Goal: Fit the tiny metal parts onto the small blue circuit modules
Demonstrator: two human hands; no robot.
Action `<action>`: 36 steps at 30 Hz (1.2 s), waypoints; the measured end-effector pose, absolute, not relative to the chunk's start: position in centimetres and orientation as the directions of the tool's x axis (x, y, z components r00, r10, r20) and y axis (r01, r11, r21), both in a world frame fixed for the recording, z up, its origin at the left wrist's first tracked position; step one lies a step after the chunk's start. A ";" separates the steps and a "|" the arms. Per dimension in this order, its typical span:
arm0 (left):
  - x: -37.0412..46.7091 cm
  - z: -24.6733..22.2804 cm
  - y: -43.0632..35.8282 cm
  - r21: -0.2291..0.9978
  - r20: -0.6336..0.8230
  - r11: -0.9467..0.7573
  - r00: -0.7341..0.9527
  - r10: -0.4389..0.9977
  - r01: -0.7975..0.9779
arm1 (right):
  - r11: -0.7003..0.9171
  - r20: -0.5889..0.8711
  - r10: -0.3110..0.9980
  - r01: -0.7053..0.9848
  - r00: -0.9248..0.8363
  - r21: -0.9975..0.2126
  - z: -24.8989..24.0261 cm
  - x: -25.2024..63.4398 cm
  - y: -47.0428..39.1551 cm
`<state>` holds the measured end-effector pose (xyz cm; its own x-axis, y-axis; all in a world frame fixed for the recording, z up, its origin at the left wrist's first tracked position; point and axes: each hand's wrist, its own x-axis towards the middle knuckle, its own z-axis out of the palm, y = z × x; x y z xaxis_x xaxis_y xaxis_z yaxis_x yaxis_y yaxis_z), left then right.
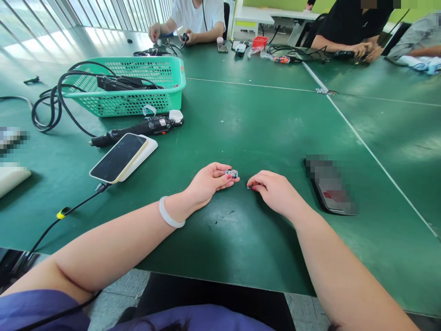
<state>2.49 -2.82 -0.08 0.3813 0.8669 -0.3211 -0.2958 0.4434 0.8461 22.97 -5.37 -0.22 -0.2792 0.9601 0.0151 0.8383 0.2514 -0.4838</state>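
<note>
Between the thumb and fingers of my left hand (211,183) is a small silvery rectangular part (231,174) with dark detail, perhaps a little circuit piece; its exact kind is too small to tell. A short gap to the right, my right hand (274,189) is closed in a pinch, with a tiny dark and light piece (250,187) at its fingertips. What that piece is I cannot make out. Both hands are just above the green table (220,243). The two held pieces are apart.
A green basket (175,99) holds black cabled devices. Before it lie a black electric screwdriver (138,130) and a phone (119,158) on a white block. Another phone (330,188) lies right of my hand. Co-workers (198,20) sit across the table.
</note>
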 end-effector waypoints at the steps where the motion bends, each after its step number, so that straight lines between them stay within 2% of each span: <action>1: 2.5 -0.1 -2.8 0.848 -0.321 0.442 0.380 0.867 -0.292 | 0.271 0.016 0.954 0.840 -0.299 -0.470 -0.3 22.9 -5.4; 4: 2.5 -0.1 -2.9 0.854 -0.320 0.437 0.376 0.870 -0.283 | 0.338 0.060 0.936 0.834 -0.348 -0.436 -0.2 22.8 -5.4; 7: 2.5 -0.3 -2.9 0.860 -0.311 0.427 0.375 0.873 -0.279 | 0.332 0.116 0.942 0.828 -0.315 -0.452 0.1 22.9 -5.6; 11: 2.4 -0.5 -2.9 0.877 -0.293 0.407 0.386 0.874 -0.254 | 0.241 0.051 0.968 0.850 -0.246 -0.468 0.5 22.9 -5.9; 17: 2.5 -0.2 -3.0 0.889 -0.303 0.404 0.387 0.871 -0.214 | 0.257 0.053 0.963 0.846 -0.263 -0.466 0.4 22.9 -5.8; 23: 2.6 -0.1 -3.2 0.905 -0.291 0.389 0.415 0.862 -0.173 | 0.149 0.015 0.988 0.907 -0.156 -0.394 0.3 23.1 -5.6; 28: 2.5 -0.2 -3.1 0.919 -0.277 0.369 0.440 0.854 -0.139 | 0.148 0.037 0.989 0.920 -0.144 -0.362 -0.4 22.9 -5.3; 32: 2.6 -0.1 -3.2 0.932 -0.277 0.349 0.431 0.859 -0.097 | 0.178 0.092 0.984 0.918 -0.155 -0.354 -0.3 22.9 -5.4; 36: 2.6 0.0 -3.4 0.948 -0.270 0.315 0.431 0.861 -0.035 | 0.216 0.242 0.962 0.893 -0.126 -0.396 0.8 22.3 -6.1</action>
<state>2.63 -3.39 -0.01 0.4309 0.8610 -0.2701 -0.0346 0.3149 0.9485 22.29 -6.13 0.75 -0.1258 0.9622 0.2416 0.8926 0.2161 -0.3957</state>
